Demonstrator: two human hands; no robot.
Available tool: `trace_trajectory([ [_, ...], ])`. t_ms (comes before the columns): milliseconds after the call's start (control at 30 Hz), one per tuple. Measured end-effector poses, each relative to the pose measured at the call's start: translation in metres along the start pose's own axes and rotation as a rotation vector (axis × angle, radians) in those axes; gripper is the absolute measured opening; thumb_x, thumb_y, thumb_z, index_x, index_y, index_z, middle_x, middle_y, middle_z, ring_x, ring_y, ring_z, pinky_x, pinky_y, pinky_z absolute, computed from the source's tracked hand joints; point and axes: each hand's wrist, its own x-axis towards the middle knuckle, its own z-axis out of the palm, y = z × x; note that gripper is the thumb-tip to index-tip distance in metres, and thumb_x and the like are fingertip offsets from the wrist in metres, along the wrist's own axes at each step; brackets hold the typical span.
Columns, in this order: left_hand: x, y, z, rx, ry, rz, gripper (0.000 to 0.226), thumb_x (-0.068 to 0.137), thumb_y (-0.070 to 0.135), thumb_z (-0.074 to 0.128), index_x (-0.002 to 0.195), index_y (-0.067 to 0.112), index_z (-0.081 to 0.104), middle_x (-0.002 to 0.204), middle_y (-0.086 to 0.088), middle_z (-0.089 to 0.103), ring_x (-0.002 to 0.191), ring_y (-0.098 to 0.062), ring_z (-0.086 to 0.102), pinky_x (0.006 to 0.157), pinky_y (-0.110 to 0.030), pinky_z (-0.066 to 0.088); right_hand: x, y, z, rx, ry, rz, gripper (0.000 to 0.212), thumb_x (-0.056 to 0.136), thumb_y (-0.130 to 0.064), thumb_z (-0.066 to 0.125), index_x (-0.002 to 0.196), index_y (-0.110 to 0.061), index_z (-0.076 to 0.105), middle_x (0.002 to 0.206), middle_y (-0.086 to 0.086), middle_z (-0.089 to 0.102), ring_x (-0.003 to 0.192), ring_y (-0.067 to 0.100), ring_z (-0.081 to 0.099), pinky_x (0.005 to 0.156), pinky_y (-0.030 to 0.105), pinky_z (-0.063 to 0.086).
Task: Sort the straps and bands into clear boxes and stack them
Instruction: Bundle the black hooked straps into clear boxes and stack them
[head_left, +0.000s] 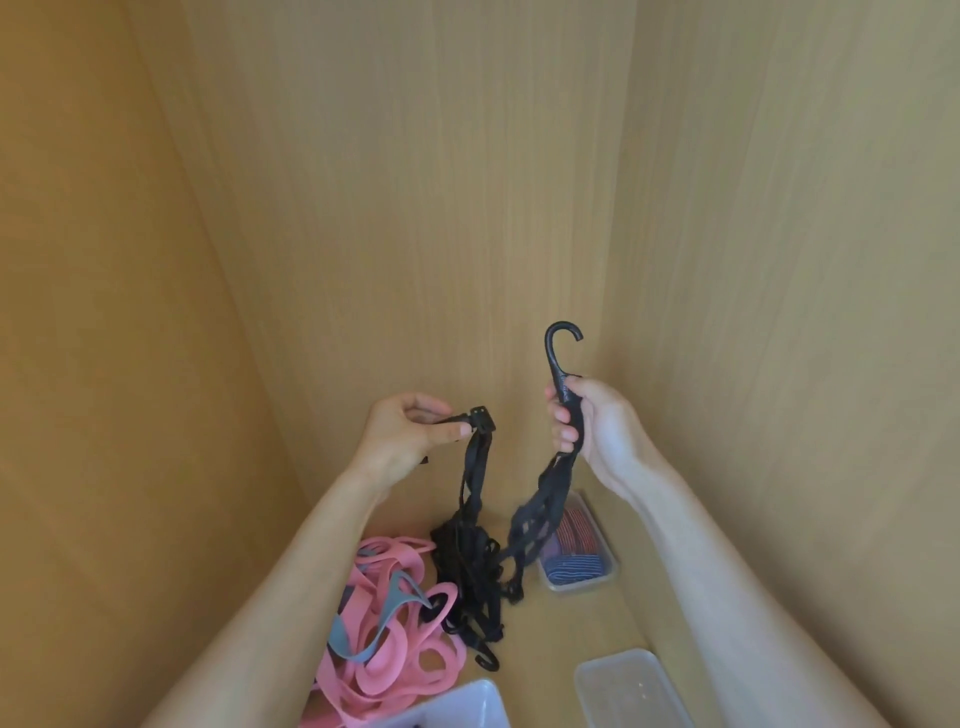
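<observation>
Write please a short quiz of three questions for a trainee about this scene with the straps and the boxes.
1. True or false: the right hand holds the black strap just below its hook, and the hook points upward.
2. Which box already has straps inside? A) the clear box at the far right, with red and blue straps; B) the empty clear box nearest the camera; C) neither.
3. Fill in: the loose pile beside the left forearm is mostly ______ bands, with some grey ones among them.

Key: 1 true. 2 A. 3 pink. Note also that the left hand pinches the strap's other end by its black buckle.
</observation>
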Motion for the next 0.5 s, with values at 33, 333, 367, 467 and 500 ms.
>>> trace_trajectory([
  [33, 0.000, 0.004, 0.000, -0.018, -0.007, 0.017, 0.030, 0.068, 0.018, 0.092, 0.090, 0.016, 0.072, 0.087, 0.001, 0.071, 0.078, -0.011, 0.066, 0.072, -0.026, 0.050, 0.000, 0.001, 0.000, 0.015, -0.017, 0.000, 0.028, 0.105, -0.015, 0.031, 0.094, -0.007, 0.054, 0.064, -0.001, 0.041, 0.049, 0.012, 0.032, 0.049, 0.025, 0.027],
  [333, -0.004, 0.050, 0.007, -0.135, -0.207, 0.178, 0.032, 0.075, 0.002, 0.085, 0.102, 0.015, 0.072, 0.087, -0.007, 0.076, 0.081, -0.016, 0.070, 0.082, -0.032, 0.058, 0.001, -0.002, 0.006, -0.277, -0.192, -0.181, 0.021, 0.101, -0.013, 0.056, 0.114, -0.011, 0.072, 0.117, 0.005, 0.073, 0.105, 0.020, 0.070, 0.095, 0.027, 0.052],
  [367, -0.003, 0.053, 0.008, -0.165, -0.202, 0.175, 0.035, 0.074, 0.005, 0.086, 0.104, 0.013, 0.070, 0.085, -0.006, 0.076, 0.080, -0.016, 0.070, 0.080, -0.031, 0.059, 0.000, -0.005, 0.006, -0.291, -0.181, -0.196, 0.021, 0.100, -0.015, 0.059, 0.116, -0.012, 0.072, 0.126, 0.003, 0.070, 0.113, 0.016, 0.067, 0.101, 0.028, 0.050],
  [467, 0.000, 0.059, 0.010, -0.243, -0.201, 0.165, 0.023, 0.079, 0.011, 0.083, 0.097, 0.014, 0.070, 0.094, -0.011, 0.078, 0.084, -0.018, 0.071, 0.077, -0.031, 0.056, -0.004, -0.013, 0.006, -0.287, -0.214, -0.233, 0.021, 0.098, -0.016, 0.062, 0.116, -0.014, 0.073, 0.121, 0.001, 0.072, 0.114, 0.013, 0.067, 0.097, 0.022, 0.050],
  [500, 0.000, 0.060, 0.012, -0.251, -0.210, 0.176, 0.013, 0.081, 0.012, 0.081, 0.090, 0.017, 0.072, 0.095, -0.010, 0.078, 0.085, -0.018, 0.071, 0.077, -0.030, 0.054, -0.005, -0.014, 0.007, -0.284, -0.232, -0.232, 0.019, 0.099, -0.017, 0.063, 0.114, -0.014, 0.074, 0.115, 0.003, 0.075, 0.110, 0.016, 0.069, 0.096, 0.024, 0.052],
])
